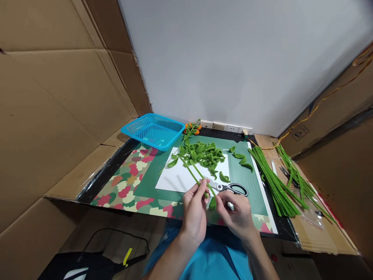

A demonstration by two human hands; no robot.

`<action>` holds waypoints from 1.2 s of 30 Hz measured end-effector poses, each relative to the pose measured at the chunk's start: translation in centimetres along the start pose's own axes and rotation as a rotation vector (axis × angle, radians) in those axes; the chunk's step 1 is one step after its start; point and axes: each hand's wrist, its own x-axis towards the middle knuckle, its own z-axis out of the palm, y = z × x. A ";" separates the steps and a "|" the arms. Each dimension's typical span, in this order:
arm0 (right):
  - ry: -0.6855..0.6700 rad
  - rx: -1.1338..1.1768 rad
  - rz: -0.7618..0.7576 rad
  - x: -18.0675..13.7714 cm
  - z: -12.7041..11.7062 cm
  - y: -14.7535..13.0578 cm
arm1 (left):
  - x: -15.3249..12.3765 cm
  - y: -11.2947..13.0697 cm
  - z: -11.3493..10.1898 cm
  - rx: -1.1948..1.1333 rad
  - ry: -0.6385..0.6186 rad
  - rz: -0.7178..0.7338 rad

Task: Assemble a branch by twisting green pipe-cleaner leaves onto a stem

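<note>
Between the thumb and fingers of my left hand (196,212) is a green pipe cleaner (190,171), with two long strands stretching up and left over the white paper (171,181). My right hand (237,212) is closed beside it, pinching at the lower end of a strand. Below the strands, a green leaf shape (213,203) shows between my hands. Scissors with black and grey handles (237,189) lie just beyond my right hand, their blades partly covered. Farther back is a pile of curled green pipe-cleaner leaves (201,151).
A blue plastic basket (159,134) stands at the back left, near an orange flower (192,128). On the right lie a bundle of green pipe cleaners (274,184) and pliers (288,175). Several loose leaves (240,156) rest on the green mat (247,175). Cardboard walls (58,97) flank the table.
</note>
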 end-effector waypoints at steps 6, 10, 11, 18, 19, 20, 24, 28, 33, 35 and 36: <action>-0.032 0.092 0.039 0.3 -0.7 0.1 | 0.3 0.5 -0.1 0.006 -0.052 -0.057; -0.039 0.128 0.071 0.3 -1.2 0.6 | 1.1 1.3 -0.5 -0.051 -0.045 -0.013; -0.051 0.138 0.087 0.3 -1.3 0.7 | 1.2 1.4 -0.6 -0.058 -0.035 0.001; -0.038 0.349 0.225 0.1 -0.8 1.1 | 1.7 0.8 -1.3 -0.051 0.031 0.045; -0.033 0.385 0.226 0.0 -0.6 1.2 | 1.7 0.7 -1.4 -0.056 0.028 0.039; -0.023 0.391 0.211 0.0 -0.4 1.3 | 1.7 0.7 -1.4 -0.063 0.023 0.034; 0.117 0.158 0.086 0.0 -0.2 1.8 | 1.7 0.9 -1.5 -0.095 0.015 0.028; 0.127 0.074 0.106 0.4 -0.7 1.9 | 1.7 1.0 -1.5 -0.080 0.028 0.040; 0.150 0.261 0.179 0.3 -0.5 2.2 | 1.5 0.6 -1.4 -0.028 -0.050 0.006; 0.143 0.323 0.227 0.1 -0.3 2.4 | 1.4 0.5 -1.3 -0.019 -0.047 -0.020; 0.136 0.361 0.245 0.1 -0.2 2.5 | 1.3 0.5 -1.2 -0.015 -0.042 -0.033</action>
